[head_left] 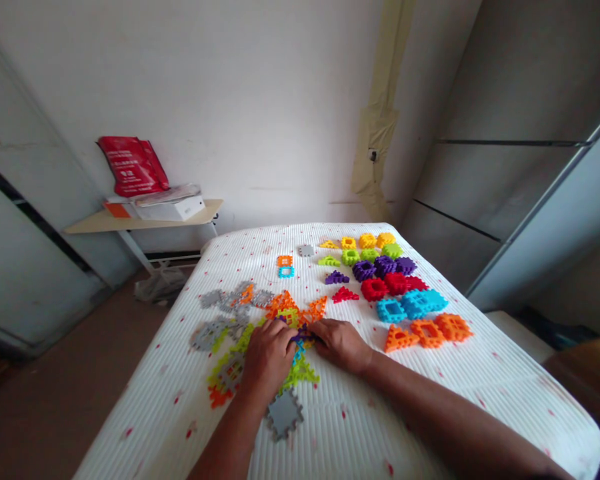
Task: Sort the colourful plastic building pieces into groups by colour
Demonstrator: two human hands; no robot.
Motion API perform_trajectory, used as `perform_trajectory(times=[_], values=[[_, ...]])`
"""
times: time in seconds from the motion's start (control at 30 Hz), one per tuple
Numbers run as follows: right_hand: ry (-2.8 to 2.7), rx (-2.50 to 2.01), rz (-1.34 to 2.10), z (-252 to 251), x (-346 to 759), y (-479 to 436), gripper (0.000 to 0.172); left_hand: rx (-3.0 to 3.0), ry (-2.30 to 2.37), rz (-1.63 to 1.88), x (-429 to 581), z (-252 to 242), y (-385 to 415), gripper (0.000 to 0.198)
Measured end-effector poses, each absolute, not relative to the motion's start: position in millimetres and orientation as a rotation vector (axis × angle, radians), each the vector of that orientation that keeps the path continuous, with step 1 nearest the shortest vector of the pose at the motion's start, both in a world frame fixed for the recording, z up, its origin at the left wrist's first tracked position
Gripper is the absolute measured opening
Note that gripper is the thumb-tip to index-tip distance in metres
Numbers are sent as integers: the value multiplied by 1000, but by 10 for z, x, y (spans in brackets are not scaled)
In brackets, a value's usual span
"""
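Both my hands meet over a loose heap of interlocking plastic tiles (260, 320) on the white quilted mattress (360, 427). My left hand (267, 357) is curled with its fingers pinching a purple tile (303, 333). My right hand (341, 343) grips the same purple piece from the other side. Under and around them lie orange, lime, grey and blue tiles. A grey square tile (284, 413) lies just in front of my left wrist.
Sorted rows of tiles sit at the right: yellow (367, 241), green (370, 255), purple (384, 267), red (393, 285), blue (413, 305), orange (427, 331). A shelf (145, 219) with a red bag (133, 165) stands by the wall at left. Brown floor lies left of the mattress.
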State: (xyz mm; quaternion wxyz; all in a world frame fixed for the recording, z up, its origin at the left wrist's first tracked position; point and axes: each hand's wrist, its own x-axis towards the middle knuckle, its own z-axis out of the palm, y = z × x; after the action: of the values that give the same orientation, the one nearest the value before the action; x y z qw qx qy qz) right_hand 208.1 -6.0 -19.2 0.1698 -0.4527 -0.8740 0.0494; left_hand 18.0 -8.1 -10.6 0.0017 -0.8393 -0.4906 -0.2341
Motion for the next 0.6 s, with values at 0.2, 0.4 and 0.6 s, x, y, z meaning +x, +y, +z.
perform_trajectory(times=[0.2, 0.4, 0.6], values=[[-2465, -1211, 112, -281, 2093, -41, 20, -2569, -1541, -819, 156, -103, -68, 14], [-2414, -1149, 49, -340, 2093, -30, 12, -2534, -1568, -755, 151, -102, -65, 15], [-2373, -1126, 54, -289, 2094, -38, 7, -2546, -1574, -759, 142, -95, -59, 16]])
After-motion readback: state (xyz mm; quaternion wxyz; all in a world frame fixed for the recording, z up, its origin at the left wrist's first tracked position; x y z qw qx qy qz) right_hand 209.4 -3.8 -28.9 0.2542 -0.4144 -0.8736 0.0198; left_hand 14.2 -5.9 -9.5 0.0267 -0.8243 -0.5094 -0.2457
